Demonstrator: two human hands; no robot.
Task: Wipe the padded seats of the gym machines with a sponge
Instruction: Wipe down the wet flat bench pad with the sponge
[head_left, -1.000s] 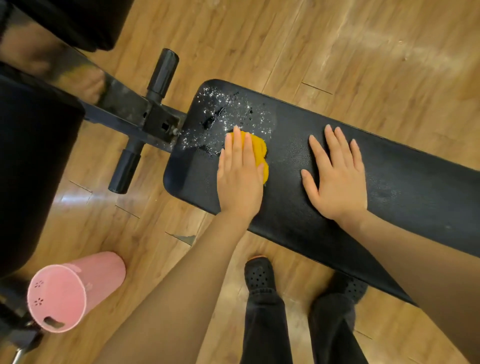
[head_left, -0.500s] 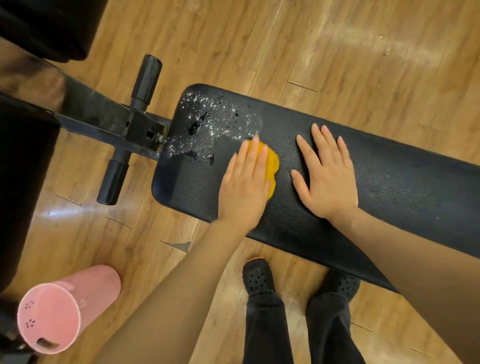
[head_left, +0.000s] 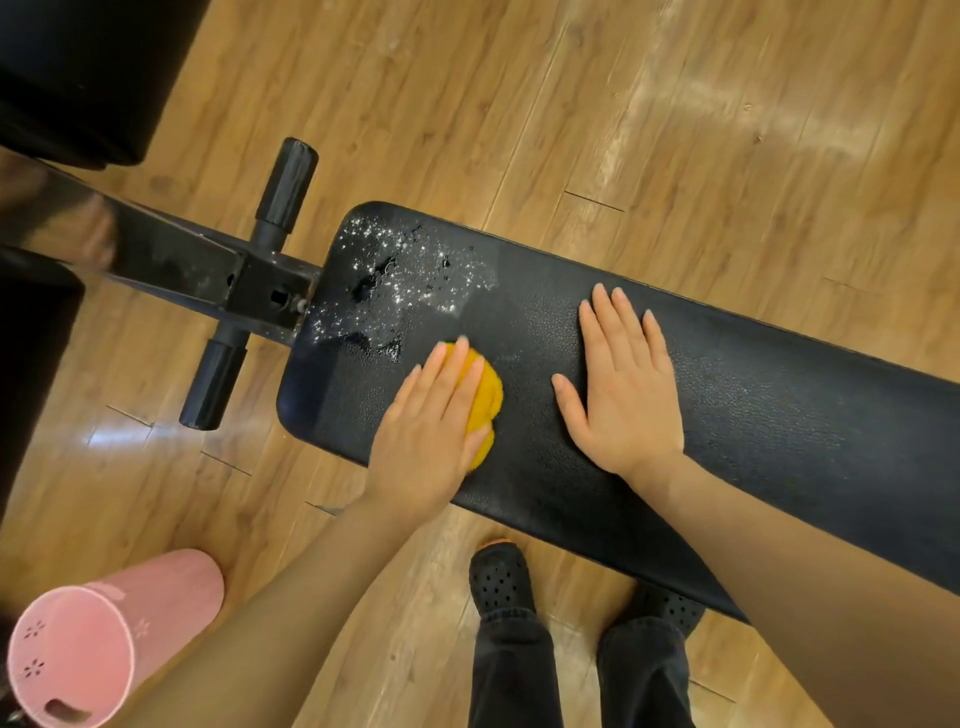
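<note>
A black padded bench seat (head_left: 779, 415) runs from the middle to the right edge. White foam and wet drops (head_left: 405, 280) cover its left end. My left hand (head_left: 431, 431) lies flat with straight fingers on a yellow sponge (head_left: 488, 400), pressing it onto the pad just below the foam. Most of the sponge is hidden under the hand. My right hand (head_left: 623, 395) rests flat on the pad to the right of the sponge, fingers spread and holding nothing.
A black metal frame (head_left: 197, 265) with two foam roller grips (head_left: 285, 182) joins the bench's left end. A pink plastic bucket (head_left: 98, 644) stands on the wooden floor at bottom left. Dark pads fill the left edge. My feet in black shoes (head_left: 501, 577) stand below the bench.
My left hand has slid the sponge down and toward the near edge of the pad, out of the foam patch. The right hand has stayed flat in place.
</note>
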